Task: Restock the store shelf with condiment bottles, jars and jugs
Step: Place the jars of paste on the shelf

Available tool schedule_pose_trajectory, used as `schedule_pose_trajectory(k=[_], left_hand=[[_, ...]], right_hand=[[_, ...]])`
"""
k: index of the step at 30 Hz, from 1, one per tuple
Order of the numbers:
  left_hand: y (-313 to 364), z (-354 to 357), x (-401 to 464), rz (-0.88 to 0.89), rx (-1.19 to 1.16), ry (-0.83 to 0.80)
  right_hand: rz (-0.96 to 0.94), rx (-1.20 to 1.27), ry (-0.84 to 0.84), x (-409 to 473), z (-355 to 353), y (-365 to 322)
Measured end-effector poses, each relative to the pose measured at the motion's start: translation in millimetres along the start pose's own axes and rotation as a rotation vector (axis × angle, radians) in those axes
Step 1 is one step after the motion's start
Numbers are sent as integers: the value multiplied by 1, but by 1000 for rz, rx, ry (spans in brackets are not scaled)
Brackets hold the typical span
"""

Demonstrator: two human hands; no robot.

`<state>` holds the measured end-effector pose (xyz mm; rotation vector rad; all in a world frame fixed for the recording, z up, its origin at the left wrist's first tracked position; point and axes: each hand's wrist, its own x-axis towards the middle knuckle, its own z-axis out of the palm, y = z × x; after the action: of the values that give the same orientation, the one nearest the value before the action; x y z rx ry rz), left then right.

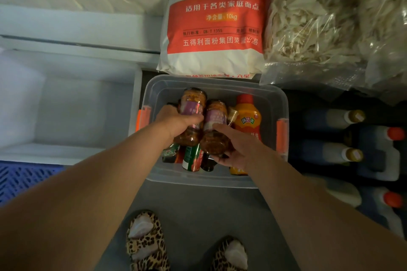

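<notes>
A clear plastic bin point(220, 86) with orange latches sits on the floor in front of me. My left hand point(176, 123) grips a glass jar of red chili sauce with a purple label point(192, 103). My right hand point(233, 145) grips a second jar of the same kind point(214, 116) beside it. Both jars are held just above the bin. Inside the bin lie an orange squeeze bottle with a red cap point(246, 114), a green-labelled can point(192, 158) and a few darker bottles partly hidden under my hands.
A 10 kg flour bag point(215, 24) and a clear bag of dried strips point(319, 17) lie behind the bin. White shelf compartments point(72, 108) stand to the left, a blue crate point(19, 180) at lower left. Jugs with orange and yellow caps point(356, 154) line the right. My sandalled feet point(145, 242) stand below.
</notes>
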<state>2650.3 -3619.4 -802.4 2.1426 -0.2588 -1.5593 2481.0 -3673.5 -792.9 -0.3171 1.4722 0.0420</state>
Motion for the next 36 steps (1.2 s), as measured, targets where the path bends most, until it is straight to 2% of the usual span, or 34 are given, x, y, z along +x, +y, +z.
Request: schedule_pose_trajectory(k=[5, 9, 13, 17, 22, 27, 36], left_hand=[[-20, -9, -58, -83, -222, -138], [-24, -16, -114, -151, -418, -148], [-4, -30, -175, -140, -500, -160], [34, -52, -246, -85, -539, -151], [93, -88, -345, 53, -577, -167], [170, -120, -455, 258, -620, -97], [285, -167, -619, 629, -595, -15]], right_hand=[[-1, 26, -31, -49, -9, 20], [-22, -20, -50, -106, -12, 26], [-66, -36, -55, -173, -8, 21], [-142, -37, -134, -251, -7, 10], [-298, -19, -264, -358, -9, -8], [-498, -56, -438, -471, -2, -36], [-908, -141, -533, -659, 15, -108]])
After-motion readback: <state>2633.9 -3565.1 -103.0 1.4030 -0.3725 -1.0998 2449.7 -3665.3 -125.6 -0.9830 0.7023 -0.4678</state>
